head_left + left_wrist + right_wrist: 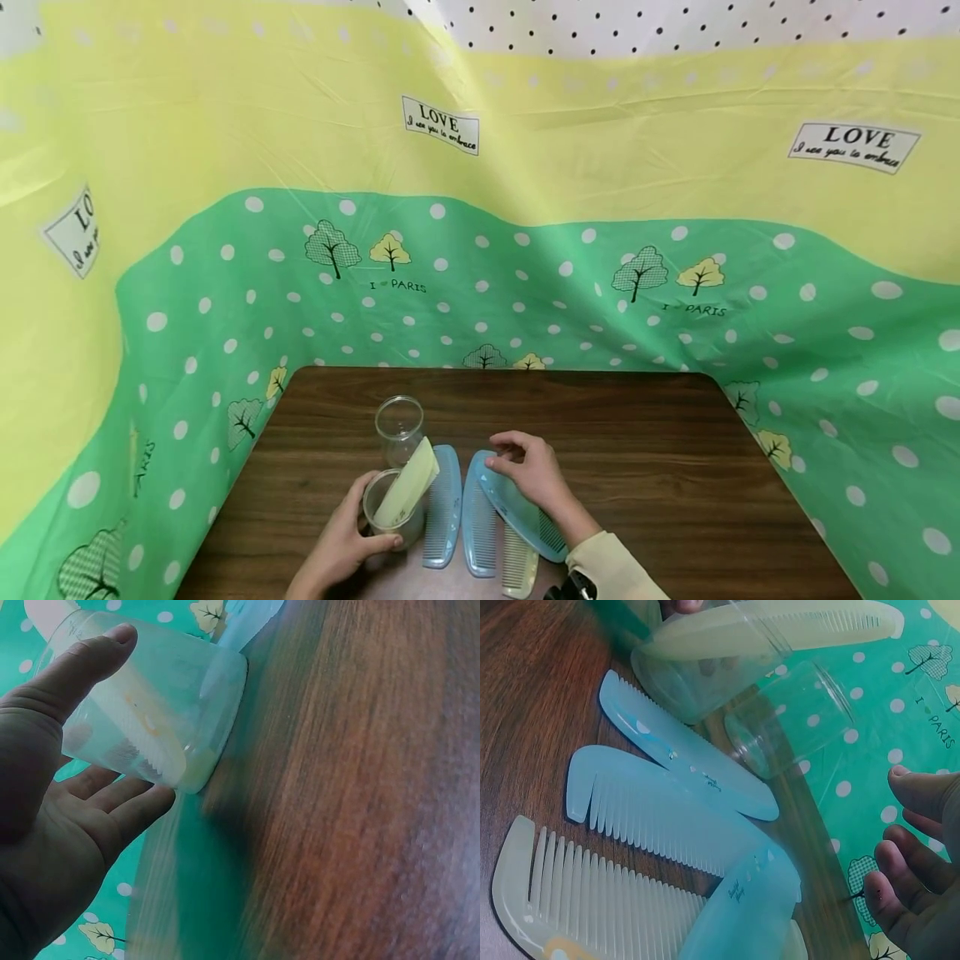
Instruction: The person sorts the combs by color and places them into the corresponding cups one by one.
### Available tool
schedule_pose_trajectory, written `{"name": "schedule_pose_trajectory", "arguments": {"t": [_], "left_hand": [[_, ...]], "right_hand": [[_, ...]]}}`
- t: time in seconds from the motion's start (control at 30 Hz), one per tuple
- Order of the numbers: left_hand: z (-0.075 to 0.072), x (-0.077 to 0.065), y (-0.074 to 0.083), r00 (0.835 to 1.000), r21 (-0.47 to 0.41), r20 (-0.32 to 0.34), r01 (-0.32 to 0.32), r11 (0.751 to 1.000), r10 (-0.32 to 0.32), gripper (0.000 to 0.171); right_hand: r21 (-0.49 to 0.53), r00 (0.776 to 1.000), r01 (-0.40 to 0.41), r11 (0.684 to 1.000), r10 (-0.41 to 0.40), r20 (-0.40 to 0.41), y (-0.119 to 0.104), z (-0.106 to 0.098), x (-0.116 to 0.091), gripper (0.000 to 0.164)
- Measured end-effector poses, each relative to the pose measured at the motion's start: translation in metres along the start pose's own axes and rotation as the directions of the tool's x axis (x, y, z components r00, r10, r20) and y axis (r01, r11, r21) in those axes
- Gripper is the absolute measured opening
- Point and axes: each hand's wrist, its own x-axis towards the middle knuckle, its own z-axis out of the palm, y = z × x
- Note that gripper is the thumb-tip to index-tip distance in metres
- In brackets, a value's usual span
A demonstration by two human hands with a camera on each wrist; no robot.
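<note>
My left hand (337, 537) grips a clear plastic cup (409, 533), thumb on the near side and fingers around the other. A pale yellow comb (408, 487) leans in the cup with one end sticking out past the rim. To the right, my right hand (534, 475) hovers over the combs with loosely bent fingers and nothing in them. Beneath it a blue comb (517, 500) lies aslant, overlapping another blue comb (652, 799) and a cream comb (514, 900). A third blue comb (444, 508) lies beside the cup.
A second clear cup (400, 421) stands just behind the held one. The dark wooden table (660, 467) ends at a back edge before a green and yellow printed curtain (480, 292), which also hangs along both sides.
</note>
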Motion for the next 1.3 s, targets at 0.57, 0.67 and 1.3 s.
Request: {"name": "schedule_pose_trajectory", "arguments": {"t": [0.57,0.67,1.3], "left_hand": [[0.001,-0.001,0.002,1.0,0.018,-0.002,0.005,1.0,-0.005,0.099],[0.001,-0.002,0.002,1.0,0.022,-0.01,-0.005,1.0,0.005,0.098],[0.002,-0.003,0.004,1.0,0.008,-0.006,0.012,1.0,-0.012,0.099]], "right_hand": [[-0.046,0.998,-0.051,0.998,0.05,-0.033,0.019,-0.003,-0.002,0.027],[-0.051,0.998,-0.05,0.997,0.048,-0.036,0.021,-0.004,-0.002,0.028],[-0.08,0.994,-0.085,0.993,0.079,-0.07,0.036,-0.007,-0.001,0.029]]}}
